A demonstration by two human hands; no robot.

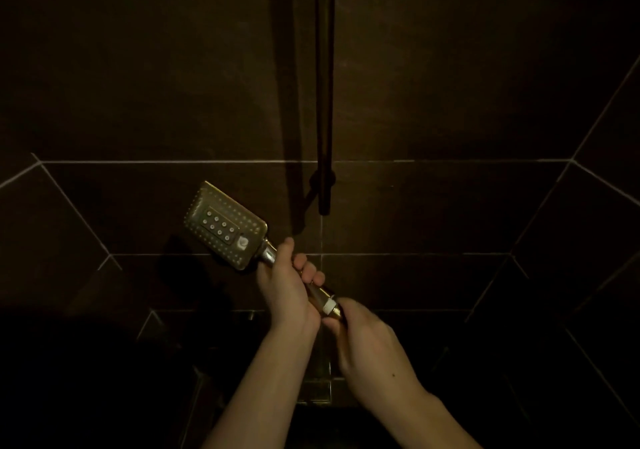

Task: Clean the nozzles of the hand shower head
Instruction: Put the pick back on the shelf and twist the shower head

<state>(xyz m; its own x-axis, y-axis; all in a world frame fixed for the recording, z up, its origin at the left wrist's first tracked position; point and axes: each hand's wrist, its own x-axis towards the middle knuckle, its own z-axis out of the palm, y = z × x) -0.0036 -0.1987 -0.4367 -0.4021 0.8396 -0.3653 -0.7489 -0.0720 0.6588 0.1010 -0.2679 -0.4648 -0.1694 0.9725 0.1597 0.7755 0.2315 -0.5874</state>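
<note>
Left hand fingers wrap hand shower head handle; nozzle face just beyond fingers, turned toward camera. Right hand fingers pinch threaded end fitting. Risk: smooth handle slipping, head dropping onto dark tiles; dim light hiding clogged nozzles.

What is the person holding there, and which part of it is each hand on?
A hand shower head. The left hand grips its handle; the right hand holds the threaded bottom end.
</note>
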